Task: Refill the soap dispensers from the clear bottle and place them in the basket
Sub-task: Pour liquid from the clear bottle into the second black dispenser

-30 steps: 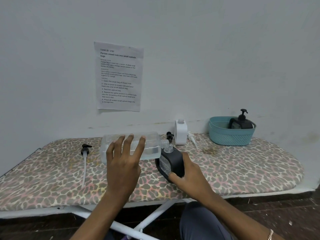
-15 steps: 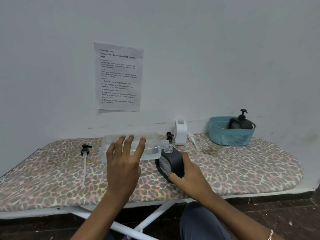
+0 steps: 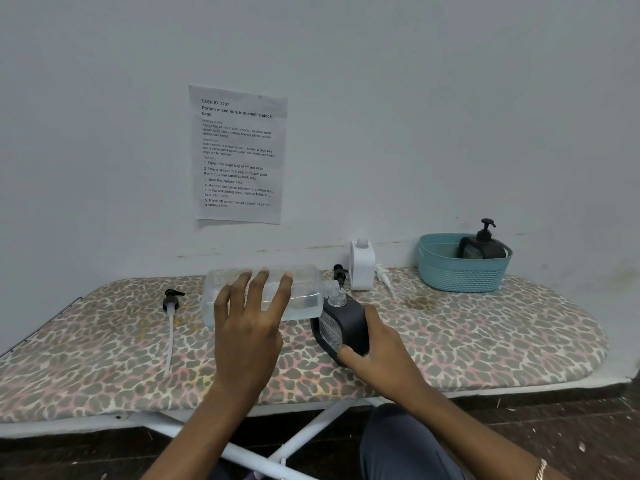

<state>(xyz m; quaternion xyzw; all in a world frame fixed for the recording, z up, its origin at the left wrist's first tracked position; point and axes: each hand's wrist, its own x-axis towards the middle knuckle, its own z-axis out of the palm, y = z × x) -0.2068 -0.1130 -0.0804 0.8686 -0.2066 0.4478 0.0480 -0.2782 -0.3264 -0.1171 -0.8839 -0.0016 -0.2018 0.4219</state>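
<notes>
Pouring step. My left hand [image 3: 247, 327] grips the clear bottle [image 3: 304, 289], held level above the ironing board [image 3: 485, 334]. Its neck meets the open mouth of the black dispenser [image 3: 346, 320], which my right hand [image 3: 377, 348] clasps. Next, I judge: raise the base, keeping the necks aligned. The bottle is transparent, with liquid pooled low.

The left hand [image 3: 247, 327] covers the middle of the clear bottle [image 3: 306, 292].
</notes>
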